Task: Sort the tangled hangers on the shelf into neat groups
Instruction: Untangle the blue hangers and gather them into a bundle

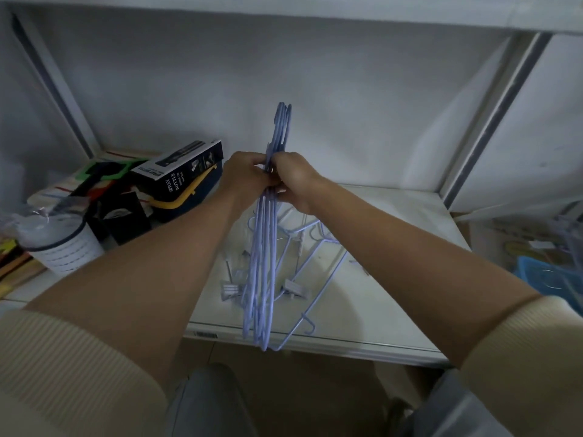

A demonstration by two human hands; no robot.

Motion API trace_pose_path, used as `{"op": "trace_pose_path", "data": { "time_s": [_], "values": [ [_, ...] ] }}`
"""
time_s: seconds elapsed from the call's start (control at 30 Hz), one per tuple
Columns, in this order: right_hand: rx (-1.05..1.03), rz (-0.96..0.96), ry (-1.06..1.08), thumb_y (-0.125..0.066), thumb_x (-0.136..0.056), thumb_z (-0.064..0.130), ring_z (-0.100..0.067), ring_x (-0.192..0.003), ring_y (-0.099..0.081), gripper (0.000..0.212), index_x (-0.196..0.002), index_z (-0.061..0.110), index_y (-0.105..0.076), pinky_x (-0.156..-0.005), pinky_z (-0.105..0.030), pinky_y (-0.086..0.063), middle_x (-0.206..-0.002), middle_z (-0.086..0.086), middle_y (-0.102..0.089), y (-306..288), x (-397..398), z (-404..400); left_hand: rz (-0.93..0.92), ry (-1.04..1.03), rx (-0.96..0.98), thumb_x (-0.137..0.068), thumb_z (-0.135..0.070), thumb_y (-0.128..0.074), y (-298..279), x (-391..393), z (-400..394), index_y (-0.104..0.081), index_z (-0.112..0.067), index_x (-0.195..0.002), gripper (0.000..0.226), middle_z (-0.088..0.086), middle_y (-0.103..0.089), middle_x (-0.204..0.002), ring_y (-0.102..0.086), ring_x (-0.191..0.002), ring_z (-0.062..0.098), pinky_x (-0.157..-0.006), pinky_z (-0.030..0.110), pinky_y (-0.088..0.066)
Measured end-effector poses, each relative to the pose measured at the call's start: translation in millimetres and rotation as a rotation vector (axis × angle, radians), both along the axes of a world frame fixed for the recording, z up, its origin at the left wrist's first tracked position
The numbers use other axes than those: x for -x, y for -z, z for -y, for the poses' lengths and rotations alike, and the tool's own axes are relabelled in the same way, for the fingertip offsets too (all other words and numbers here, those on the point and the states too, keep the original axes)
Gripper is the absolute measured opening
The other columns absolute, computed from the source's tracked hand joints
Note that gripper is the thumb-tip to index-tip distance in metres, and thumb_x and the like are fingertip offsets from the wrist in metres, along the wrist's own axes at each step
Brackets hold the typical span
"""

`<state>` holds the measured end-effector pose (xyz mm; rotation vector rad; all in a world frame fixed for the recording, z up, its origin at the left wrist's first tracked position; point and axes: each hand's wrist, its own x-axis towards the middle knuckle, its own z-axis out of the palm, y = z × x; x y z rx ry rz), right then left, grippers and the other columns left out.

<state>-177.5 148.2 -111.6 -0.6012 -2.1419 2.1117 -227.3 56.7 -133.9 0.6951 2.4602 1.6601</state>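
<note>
Both hands' fingers pinching stacked blue hangers at necks, above shelf

Both hands' fingers hide the stacked hangers' necks; the blue basket runs off-frame.

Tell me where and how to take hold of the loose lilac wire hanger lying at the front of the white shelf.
Grip the loose lilac wire hanger on its long straight arm, coming from above on the right. That arm lies bare on the white shelf, clear of the clear plastic clips. Both hands, left hand and right hand, already hold the upright bundle of lilac hangers, so free one first.
</note>
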Motion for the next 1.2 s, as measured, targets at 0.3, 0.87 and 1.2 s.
{"op": "trace_pose_path", "data": {
  "time_s": [0.3,0.87,1.2],
  "values": [
    [-0.297,0.200,0.157,-0.045,-0.092,0.011,-0.019,-0.062,-0.049,0.022,-0.098,-0.002,-0.062,-0.056,-0.024,-0.040,-0.083,-0.012,-0.053,69.8,20.1,-57.8,-0.070,-0.082,0.048,-0.080,0.005,-0.063,15.3,24.1,25.8,-0.071,-0.007,-0.078,0.014,0.016,-0.071,-0.070,-0.069,-0.056,0.017,-0.057,0.026,-0.058],
    [-1.254,0.415,-0.127,-0.039,-0.092,0.012,-0.029,-0.125,-0.050,0.031,-0.115,0.012,-0.060,-0.103,-0.038,-0.033,-0.126,-0.011,-0.060,154.8,45.2,-37.8,-0.080,-0.089,0.088,-0.082,0.004,-0.062,35.2,49.6,53.7,-0.072,-0.001,-0.088,0.013,0.006,-0.069,-0.067,-0.063,-0.044,-0.003,-0.047,0.012,-0.053],
    [-1.199,0.042,0.069,-0.040,-0.094,0.014,-0.041,-0.104,-0.060,0.027,-0.099,-0.001,-0.062,-0.082,-0.038,-0.046,-0.108,-0.027,-0.066,71.6,42.0,-56.5,-0.090,-0.103,0.106,-0.081,0.002,-0.062,19.0,35.2,47.6,-0.073,-0.001,-0.086,0.012,0.016,-0.073,-0.073,-0.070,-0.059,0.022,-0.063,0.034,-0.062]
  ]
}}
